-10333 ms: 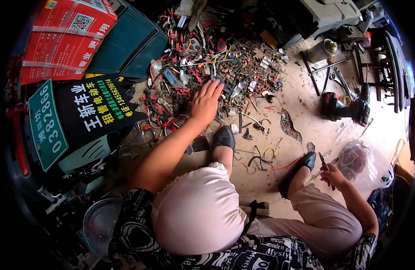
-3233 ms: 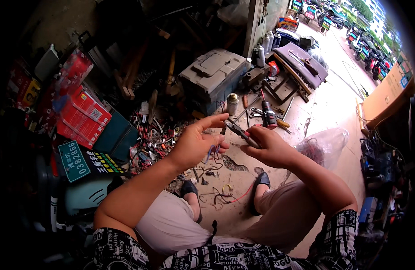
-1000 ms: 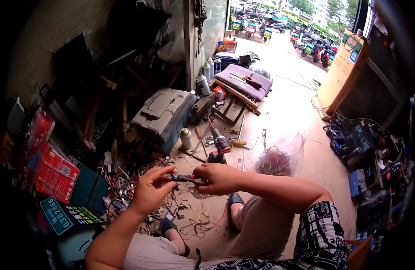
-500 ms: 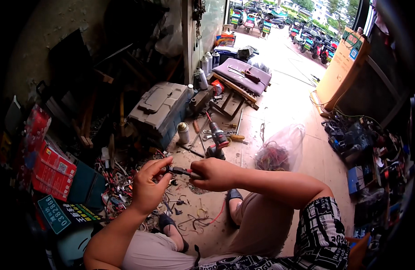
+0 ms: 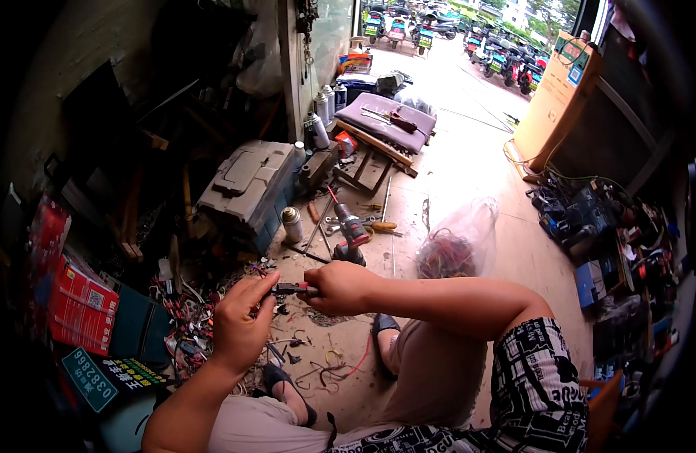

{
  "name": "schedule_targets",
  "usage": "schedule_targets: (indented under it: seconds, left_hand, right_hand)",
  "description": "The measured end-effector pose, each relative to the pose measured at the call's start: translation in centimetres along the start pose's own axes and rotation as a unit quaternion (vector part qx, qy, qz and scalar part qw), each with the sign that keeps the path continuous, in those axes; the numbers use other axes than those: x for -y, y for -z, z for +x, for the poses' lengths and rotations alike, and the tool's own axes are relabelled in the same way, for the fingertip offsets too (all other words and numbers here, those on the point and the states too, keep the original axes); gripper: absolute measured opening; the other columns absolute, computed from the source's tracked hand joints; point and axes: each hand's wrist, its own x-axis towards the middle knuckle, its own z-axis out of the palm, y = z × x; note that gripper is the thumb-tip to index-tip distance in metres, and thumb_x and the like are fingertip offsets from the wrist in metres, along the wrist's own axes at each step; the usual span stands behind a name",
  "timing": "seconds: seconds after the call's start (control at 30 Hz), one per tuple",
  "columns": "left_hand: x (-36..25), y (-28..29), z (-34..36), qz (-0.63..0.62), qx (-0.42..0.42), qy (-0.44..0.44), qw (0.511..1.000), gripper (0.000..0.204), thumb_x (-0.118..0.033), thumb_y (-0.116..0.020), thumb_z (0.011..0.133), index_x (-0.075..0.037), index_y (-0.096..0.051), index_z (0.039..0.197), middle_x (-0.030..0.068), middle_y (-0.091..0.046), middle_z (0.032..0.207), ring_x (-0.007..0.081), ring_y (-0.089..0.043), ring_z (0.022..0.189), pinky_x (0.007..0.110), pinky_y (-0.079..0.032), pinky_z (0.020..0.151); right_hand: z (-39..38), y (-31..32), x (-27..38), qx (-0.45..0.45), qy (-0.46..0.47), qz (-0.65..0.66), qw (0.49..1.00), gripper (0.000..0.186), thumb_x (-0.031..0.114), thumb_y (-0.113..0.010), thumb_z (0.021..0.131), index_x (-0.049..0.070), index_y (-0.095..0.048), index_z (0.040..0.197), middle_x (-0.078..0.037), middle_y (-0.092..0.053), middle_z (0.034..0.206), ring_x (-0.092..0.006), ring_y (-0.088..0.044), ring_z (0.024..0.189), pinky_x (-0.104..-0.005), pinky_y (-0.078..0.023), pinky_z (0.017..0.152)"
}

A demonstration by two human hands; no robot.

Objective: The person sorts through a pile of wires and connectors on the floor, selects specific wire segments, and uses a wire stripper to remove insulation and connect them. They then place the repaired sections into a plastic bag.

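Note:
My right hand (image 5: pixel 336 288) grips dark pliers (image 5: pixel 291 288) with red on the handles, held sideways in front of me at about knee height. My left hand (image 5: pixel 238 321) has its thumb and fingers pinched at the pliers' jaws, around a small piece that is too hidden to name. Below and to the left lies a heap of mixed wires and small parts (image 5: pixel 193 325) on the floor. Loose wires (image 5: pixel 333 370) are scattered between my feet.
Ahead stand a drill (image 5: pixel 351 230), spray can (image 5: pixel 291 224) and toolbox (image 5: pixel 238 181). A bag of wire (image 5: pixel 450 253) sits front right, with piled parts (image 5: pixel 589 219) beyond. A purple pad (image 5: pixel 385 117) lies near the doorway, where scooters (image 5: pixel 506 64) are parked outside. Red boxes (image 5: pixel 83 306) are at left.
My left hand left the floor heap and joined my right hand at the pliers. The view has tilted up toward the doorway. Lately both hands have shifted slightly left in the picture.

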Motion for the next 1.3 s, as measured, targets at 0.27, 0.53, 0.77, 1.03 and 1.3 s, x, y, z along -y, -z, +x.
schedule_targets:
  seconds: [0.27, 0.53, 0.77, 1.03, 1.3]
  left_hand:
    - [0.8, -0.5, 0.1, -0.189, 0.037, 0.177, 0.965, 0.042, 0.007, -0.062, 0.082, 0.0, -0.061, 0.123, 0.0029, -0.064, 0.112, 0.0033, -0.058, 0.076, 0.019, -0.048, 0.066]
    - [2.6, -2.3, 0.0, -0.257, 0.053, 0.247, 0.933, 0.05, 0.009, -0.061, 0.081, 0.003, -0.053, 0.131, 0.0063, -0.064, 0.118, 0.003, -0.059, 0.073, 0.019, -0.05, 0.067]
    - [4.2, -1.2, 0.3, -0.333, 0.035, 0.341, 0.878, 0.052, 0.009, -0.062, 0.081, 0.004, -0.051, 0.132, 0.01, -0.063, 0.118, 0.0111, -0.063, 0.09, 0.023, -0.052, 0.078]
    - [2.6, -1.0, 1.7, -0.295, 0.093, 0.176, 0.934, 0.053, 0.009, -0.06, 0.085, -0.004, -0.051, 0.136, 0.0028, -0.062, 0.123, 0.0016, -0.057, 0.077, 0.018, -0.049, 0.07]
    - [3.0, 0.3, 0.3, -0.214, 0.057, 0.107, 0.969, 0.054, 0.008, -0.062, 0.085, -0.009, -0.054, 0.135, 0.002, -0.059, 0.123, 0.0022, -0.057, 0.079, 0.019, -0.049, 0.071]
  right_hand:
    - [0.3, 0.1, -0.8, -0.017, 0.003, -0.051, 0.999, 0.03, 0.035, -0.06, 0.084, 0.005, -0.062, 0.085, -0.017, -0.063, 0.071, -0.0386, -0.062, 0.069, -0.0471, -0.05, 0.064]
    - [-0.1, 0.0, -1.1, -0.003, -0.03, -0.064, 0.997, 0.029, 0.033, -0.059, 0.084, 0.005, -0.066, 0.081, -0.018, -0.065, 0.073, -0.0382, -0.064, 0.072, -0.046, -0.051, 0.065]
    - [1.5, -0.2, 0.2, 0.002, -0.052, -0.091, 0.994, 0.024, 0.029, -0.058, 0.085, 0.007, -0.066, 0.087, -0.016, -0.067, 0.076, -0.0365, -0.065, 0.074, -0.0449, -0.051, 0.066]
    - [0.4, 0.2, -2.7, -0.053, 0.067, 0.003, 0.996, 0.028, 0.027, -0.061, 0.088, 0.0, -0.056, 0.094, -0.02, -0.06, 0.089, -0.0384, -0.059, 0.086, -0.0452, -0.047, 0.076]
    - [0.2, 0.8, -0.6, -0.044, 0.072, -0.012, 0.996, 0.028, 0.026, -0.06, 0.088, 0.002, -0.055, 0.101, -0.018, -0.058, 0.095, -0.0354, -0.057, 0.093, -0.0421, -0.046, 0.082]
